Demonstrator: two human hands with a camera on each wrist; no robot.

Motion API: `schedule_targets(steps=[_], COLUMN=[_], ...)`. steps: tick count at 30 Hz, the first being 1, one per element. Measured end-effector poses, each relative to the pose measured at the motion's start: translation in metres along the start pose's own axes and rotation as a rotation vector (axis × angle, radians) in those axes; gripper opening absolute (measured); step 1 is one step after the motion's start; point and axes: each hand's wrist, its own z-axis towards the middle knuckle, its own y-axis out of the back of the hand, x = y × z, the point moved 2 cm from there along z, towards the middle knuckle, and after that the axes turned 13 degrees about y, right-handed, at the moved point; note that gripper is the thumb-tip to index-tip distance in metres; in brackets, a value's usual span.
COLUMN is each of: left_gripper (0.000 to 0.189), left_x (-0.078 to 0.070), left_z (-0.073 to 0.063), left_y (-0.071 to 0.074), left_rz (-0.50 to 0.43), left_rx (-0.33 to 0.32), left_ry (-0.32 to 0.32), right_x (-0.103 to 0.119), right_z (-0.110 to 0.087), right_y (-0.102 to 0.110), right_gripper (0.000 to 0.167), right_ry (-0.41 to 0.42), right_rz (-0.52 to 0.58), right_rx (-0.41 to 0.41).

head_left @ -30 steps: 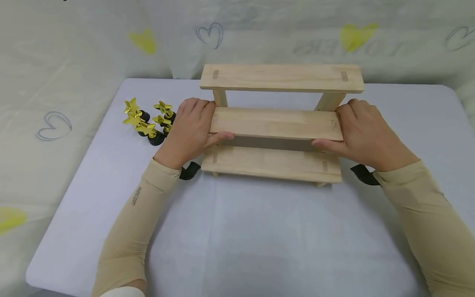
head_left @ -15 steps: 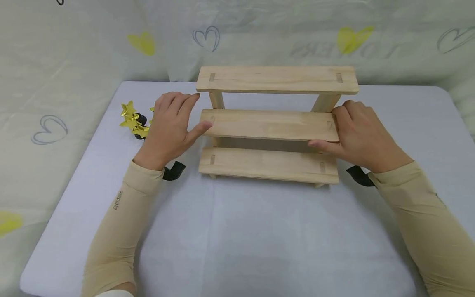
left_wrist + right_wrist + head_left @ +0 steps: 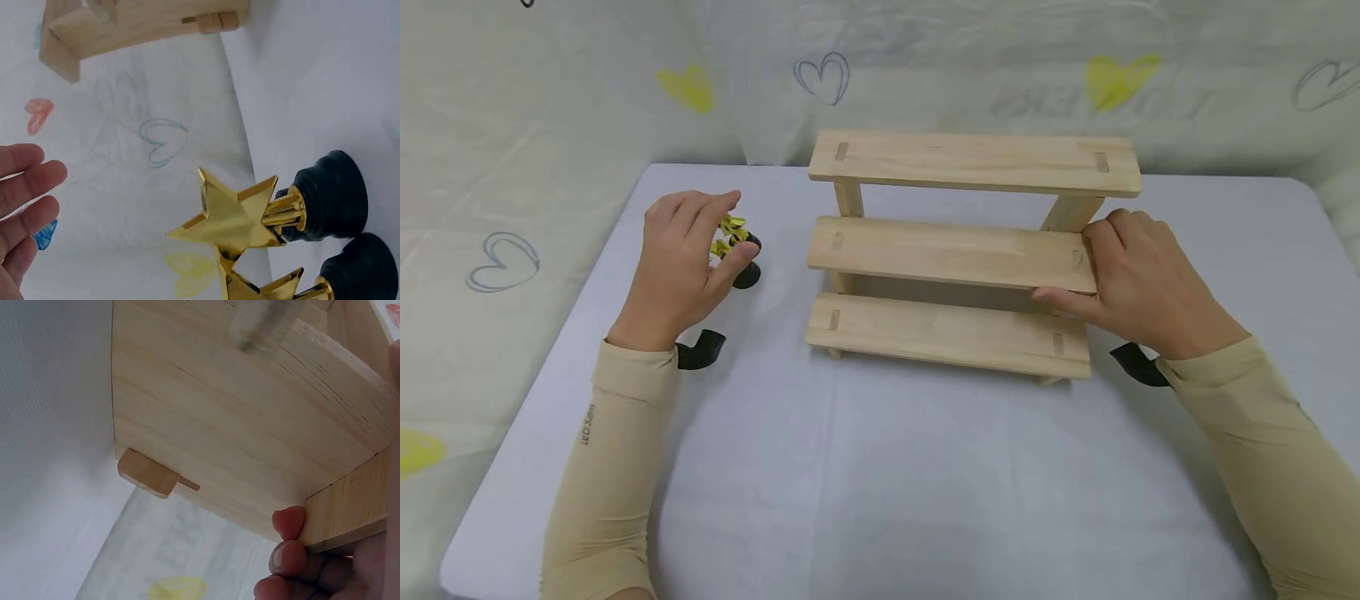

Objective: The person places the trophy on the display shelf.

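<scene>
While the right hand (image 3: 1150,287) grips a three-tiered wooden stand (image 3: 951,254) by its middle board (image 3: 917,247), the left hand (image 3: 679,257) hangs near a cluster of gold star trophies (image 3: 228,212). With 12 o'clock taken as the far side of the white table (image 3: 887,475), the stand sits upright between 12 and 1, and the trophies, partly hidden behind the left hand, are around 10.

The right hand is at the 3 o'clock end of the middle board, its thumb along the near edge and its fingers curled round behind. In the right wrist view the curled fingertips (image 3: 287,557) press against the wood toward 5 o'clock.

The left hand's fingers are relaxed and slightly bent, holding nothing. In the left wrist view they lie between 8 and 9 o'clock, apart from the shiny stars at 5; the trophies' black bases (image 3: 340,194) are near 4, and part of the stand shows at 11.

Beige sleeves (image 3: 606,492) cover both forearms, with a black piece (image 3: 702,350) jutting beside each cuff. Behind the table is a pale backdrop (image 3: 587,108) marked with yellow and outlined hearts (image 3: 688,87).
</scene>
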Motion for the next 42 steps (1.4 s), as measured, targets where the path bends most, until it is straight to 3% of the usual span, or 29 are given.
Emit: schedule_targets(steps=[6,12,15,22,28,33,42], left_gripper=[0.087,0.083,0.074,0.051,0.036,0.034,0.051], left_x=[0.019,0.044,0.056,0.084,0.098,0.106,0.120], left_z=[0.000,-0.001,-0.005,-0.013,-0.015,-0.018,-0.030], left_y=[0.013,0.020,0.023,0.022,0.012,0.007,0.009], left_rz=[-0.050,-0.126,-0.178,-0.194,-0.405,-0.504,-0.478], left_rx=[0.002,0.041,-0.008,-0.079,-0.086,-0.066,0.042], left_ry=[0.085,0.314,0.389,0.567,0.754,0.823,0.892], right_x=[-0.002,-0.006,-0.007,-0.008,-0.009,-0.011,-0.012], right_z=[0.003,0.000,-0.001,-0.001,-0.007,-0.010,-0.010], right_y=[0.000,0.000,-0.001,-0.001,0.003,0.000,0.000], right_gripper=[0.100,0.105,0.106,0.105,0.105,0.105,0.106], right_ry=[0.033,-0.027,-0.036,-0.032,-0.071,-0.085,-0.116], right_rz=[0.002,0.034,0.042,0.059,0.063,0.063,0.084], right_rx=[-0.012,0.025,0.033,0.016,0.030,0.035,0.069])
